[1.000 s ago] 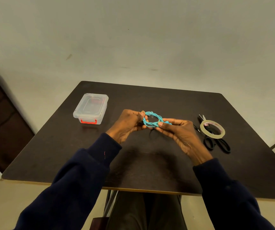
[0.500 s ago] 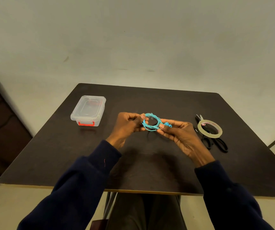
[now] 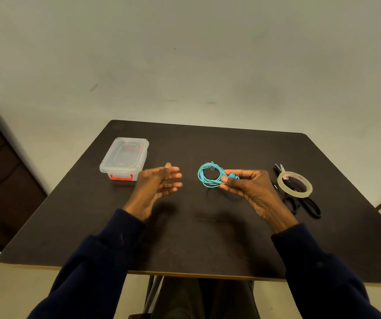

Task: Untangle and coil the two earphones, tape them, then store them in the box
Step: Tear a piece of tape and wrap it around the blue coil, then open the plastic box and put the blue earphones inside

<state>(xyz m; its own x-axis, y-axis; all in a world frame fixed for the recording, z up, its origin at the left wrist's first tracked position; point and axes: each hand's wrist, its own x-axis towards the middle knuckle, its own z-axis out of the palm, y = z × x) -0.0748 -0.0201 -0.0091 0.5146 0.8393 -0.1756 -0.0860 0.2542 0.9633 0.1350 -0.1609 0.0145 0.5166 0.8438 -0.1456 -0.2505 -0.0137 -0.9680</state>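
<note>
A turquoise earphone (image 3: 209, 175) is wound into a small coil above the middle of the dark table (image 3: 207, 238). My right hand (image 3: 248, 187) pinches the coil at its right side, with the two earbuds sticking out above my thumb. My left hand (image 3: 158, 186) hovers apart from the coil to its left, fingers straight and spread, holding nothing. A clear plastic box (image 3: 125, 157) with a red latch and its lid on stands at the left. A roll of clear tape (image 3: 294, 184) lies at the right. A thin dark line on the table under the coil may be another cable.
Black scissors (image 3: 301, 202) lie under and beside the tape roll, close to my right hand. The table's near edge runs just past my forearms. A dark piece of furniture (image 3: 3, 180) stands at the far left on the floor.
My left hand has let go of the coil and moved left toward the box, opening its fingers. My right hand keeps the coil and has shifted slightly right.
</note>
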